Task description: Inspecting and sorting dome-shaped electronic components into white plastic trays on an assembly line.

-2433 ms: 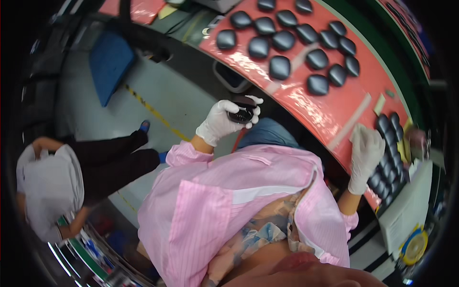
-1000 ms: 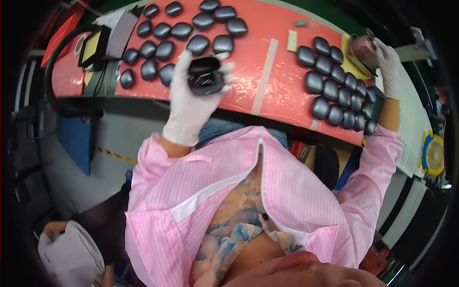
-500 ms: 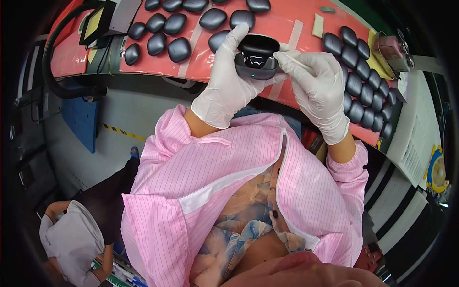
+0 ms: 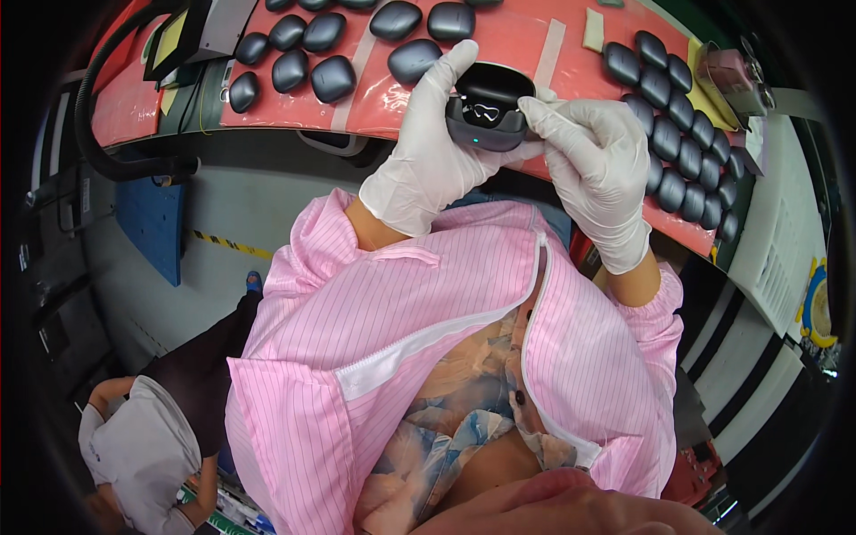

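My left hand (image 4: 426, 156), in a white glove, grips a dark grey earbud charging case (image 4: 486, 129) with its lid raised; the thumb lies along the lid's left side. A small green light glows on the case's front, and bright reflections show in its glossy black inside. My right hand (image 4: 593, 152), also gloved in white, is closed in a pinch. Its thumb and forefinger tips are at the case's right rim, touching it or very close. What they pinch, if anything, blends with the white glove.
Red mats (image 4: 374, 98) cover the bench. Closed dark grey cases (image 4: 333, 78) lie at the left, and a tight cluster of them (image 4: 665, 138) sits at the right. A black hose (image 4: 89, 125) curves at the far left. Another person (image 4: 147, 446) is at the lower left.
Both hands and the case have shifted slightly right. A thin white stick seemed to show between my right fingers before; now it is hard to make out. The pinch stays by the case's right rim.
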A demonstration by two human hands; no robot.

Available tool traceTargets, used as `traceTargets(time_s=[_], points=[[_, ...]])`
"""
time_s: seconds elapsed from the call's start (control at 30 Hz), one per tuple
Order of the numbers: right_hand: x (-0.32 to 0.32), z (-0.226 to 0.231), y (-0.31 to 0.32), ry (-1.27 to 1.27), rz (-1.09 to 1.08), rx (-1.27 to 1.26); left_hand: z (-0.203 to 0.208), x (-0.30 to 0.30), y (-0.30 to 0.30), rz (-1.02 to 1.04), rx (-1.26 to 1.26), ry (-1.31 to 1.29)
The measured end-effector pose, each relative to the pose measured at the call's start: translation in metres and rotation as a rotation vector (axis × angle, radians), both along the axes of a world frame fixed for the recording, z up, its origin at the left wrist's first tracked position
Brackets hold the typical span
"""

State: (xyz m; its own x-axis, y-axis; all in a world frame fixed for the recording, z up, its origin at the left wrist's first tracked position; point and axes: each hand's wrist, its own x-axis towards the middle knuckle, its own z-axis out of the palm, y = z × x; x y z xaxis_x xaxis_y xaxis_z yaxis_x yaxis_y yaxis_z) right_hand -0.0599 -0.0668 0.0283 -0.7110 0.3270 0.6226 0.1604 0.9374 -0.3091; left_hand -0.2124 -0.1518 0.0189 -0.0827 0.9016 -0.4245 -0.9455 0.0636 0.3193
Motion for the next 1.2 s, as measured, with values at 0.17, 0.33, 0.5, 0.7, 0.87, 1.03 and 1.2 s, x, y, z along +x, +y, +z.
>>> traceTargets(time_s=[0.17, 0.33, 0.5, 0.7, 0.87, 1.03, 1.2], points=[[0.000, -0.012, -0.006, 0.398, 0.013, -0.488, 0.005, 0.001, 0.000, -0.097, 0.091, -0.166], [0.001, -0.001, -0.007, 0.102, 0.069, -0.169, -0.003, -0.001, -0.004, -0.071, 0.030, -0.098], [0.006, 0.005, -0.004, 0.065, 0.048, -0.167, 0.000, 0.002, -0.003, -0.072, 0.089, -0.144], [0.002, -0.008, -0.016, 0.249, -0.049, -0.275, 0.004, 0.014, -0.003, 0.020, 0.149, 0.452], [0.013, -0.022, -0.015, 0.003, -0.137, -0.117, -0.007, 0.010, -0.010, 0.111, 0.435, 0.692], [0.018, -0.014, -0.022, 0.228, -0.188, -0.373, -0.008, 0.009, -0.009, 0.118, 0.379, 0.908], [-0.007, 0.001, -0.029, 0.001, -0.062, -0.141, -0.020, 0.011, -0.011, 0.200, 0.423, 1.068]])
